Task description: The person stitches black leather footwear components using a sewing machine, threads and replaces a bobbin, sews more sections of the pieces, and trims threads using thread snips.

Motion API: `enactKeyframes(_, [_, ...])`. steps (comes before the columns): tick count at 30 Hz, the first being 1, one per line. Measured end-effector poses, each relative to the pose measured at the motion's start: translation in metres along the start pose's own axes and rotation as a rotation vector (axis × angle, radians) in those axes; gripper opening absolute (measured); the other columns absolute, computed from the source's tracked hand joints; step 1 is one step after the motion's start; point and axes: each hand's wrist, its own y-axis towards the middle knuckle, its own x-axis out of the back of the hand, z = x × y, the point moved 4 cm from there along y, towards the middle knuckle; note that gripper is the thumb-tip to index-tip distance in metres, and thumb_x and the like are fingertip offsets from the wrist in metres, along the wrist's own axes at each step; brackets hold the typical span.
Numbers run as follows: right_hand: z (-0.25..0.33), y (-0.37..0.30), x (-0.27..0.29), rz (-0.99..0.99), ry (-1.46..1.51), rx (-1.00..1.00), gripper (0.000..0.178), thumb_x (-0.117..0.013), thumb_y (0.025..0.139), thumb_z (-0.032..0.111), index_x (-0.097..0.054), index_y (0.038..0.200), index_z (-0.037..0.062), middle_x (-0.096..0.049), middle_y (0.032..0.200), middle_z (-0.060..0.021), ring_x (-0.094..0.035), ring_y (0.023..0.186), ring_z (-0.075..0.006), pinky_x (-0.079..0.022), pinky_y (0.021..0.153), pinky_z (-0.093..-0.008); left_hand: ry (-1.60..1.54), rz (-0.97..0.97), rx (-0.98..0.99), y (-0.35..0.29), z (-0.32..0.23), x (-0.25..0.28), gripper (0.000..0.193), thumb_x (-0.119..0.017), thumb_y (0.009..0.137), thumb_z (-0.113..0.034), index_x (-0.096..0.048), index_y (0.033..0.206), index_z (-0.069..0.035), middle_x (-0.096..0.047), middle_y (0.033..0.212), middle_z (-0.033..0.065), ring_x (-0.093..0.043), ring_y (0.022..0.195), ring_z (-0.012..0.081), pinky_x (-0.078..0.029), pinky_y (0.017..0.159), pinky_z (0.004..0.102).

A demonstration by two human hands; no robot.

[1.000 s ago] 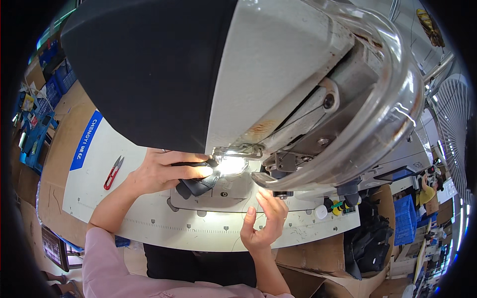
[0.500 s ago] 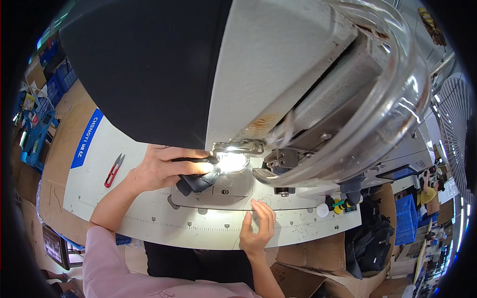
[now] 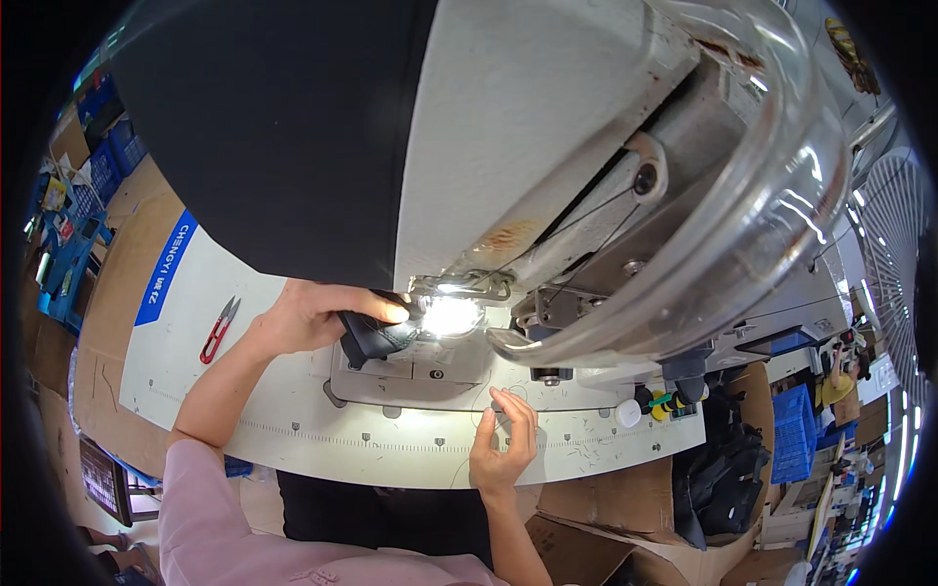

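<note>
My left hand [image 3: 315,314] is closed on a black, leather-like piece [image 3: 375,339] with a stitched edge, its thumb pressing the top. The piece lies at the brightly lit needle area of a sewing machine [image 3: 508,186]; the glare hides the needle and the piece's far end. My right hand [image 3: 505,451] rests at the table's front edge, thumb apart from the slightly bent fingers, with nothing visible in it. A thin thread [image 3: 467,451] curls beside it. Red-handled thread snips [image 3: 220,330] lie left of my left hand.
The white table [image 3: 322,439] has a printed ruler along its front. A clear curved guard [image 3: 782,244] arcs over the right side. Small bobbins and a white cap [image 3: 628,413] stand at the right edge. Beyond, a cardboard box [image 3: 625,485] holds black pieces [image 3: 723,479].
My left hand has shifted a little, its fingers now tucked behind the black piece. A lever on the machine head has come into view. My right hand stays in place.
</note>
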Motion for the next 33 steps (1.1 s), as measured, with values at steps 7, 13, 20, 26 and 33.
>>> enactKeyframes(7, [-0.004,-0.002,0.0,-0.025,0.036,-0.068,0.019,-0.062,0.08,-0.003,-0.065,0.098,0.0002,-0.067,0.094,-0.0126,-0.063,0.09,-0.0281,-0.048,0.08,-0.0375,-0.283,-0.003,0.264,-0.011,0.018,-0.008,0.055,-0.053,0.059,0.026,-0.074,0.094,-0.01,-0.071,0.094,0.0036,-0.065,0.09,0.0195,-0.05,0.081,0.0281])
enactKeyframes(13, [-0.006,-0.001,0.0,-0.024,0.062,-0.091,0.016,-0.06,0.081,-0.004,-0.066,0.096,0.0001,-0.067,0.094,-0.0129,-0.063,0.091,-0.0284,-0.048,0.08,-0.0369,-0.249,-0.018,0.259,-0.012,0.01,-0.009,0.06,-0.054,0.058,0.025,-0.075,0.097,-0.015,-0.071,0.093,0.0024,-0.065,0.088,0.0187,-0.05,0.077,0.0281])
enactKeyframes(20, [-0.007,0.0,0.001,-0.023,0.062,-0.12,0.017,-0.061,0.081,-0.003,-0.066,0.096,0.0015,-0.068,0.093,-0.0108,-0.064,0.09,-0.0267,-0.048,0.081,-0.0361,-0.035,-0.051,0.055,-0.003,0.001,-0.003,0.052,-0.067,0.055,0.014,-0.074,0.095,-0.018,-0.07,0.091,0.0014,-0.064,0.085,0.0198,-0.048,0.072,0.0284])
enactKeyframes(26, [-0.009,-0.002,-0.001,-0.009,0.067,-0.134,0.016,-0.061,0.082,-0.004,-0.066,0.096,0.0014,-0.068,0.091,-0.0099,-0.064,0.089,-0.0256,-0.049,0.081,-0.0355,0.154,-0.134,-0.034,-0.001,-0.016,-0.002,0.041,-0.074,0.057,0.002,-0.073,0.092,-0.018,-0.069,0.096,0.0009,-0.065,0.085,0.0206,-0.05,0.07,0.0299])
enactKeyframes(33, [-0.01,-0.004,-0.002,-0.008,0.087,-0.126,0.015,-0.061,0.082,-0.005,-0.065,0.095,0.001,-0.068,0.093,-0.0105,-0.064,0.088,-0.0254,-0.049,0.08,-0.0349,0.216,-0.129,-0.041,-0.003,-0.014,-0.003,0.042,-0.072,0.056,0.003,-0.073,0.093,-0.018,-0.069,0.097,0.0012,-0.067,0.083,0.019,-0.052,0.066,0.0282])
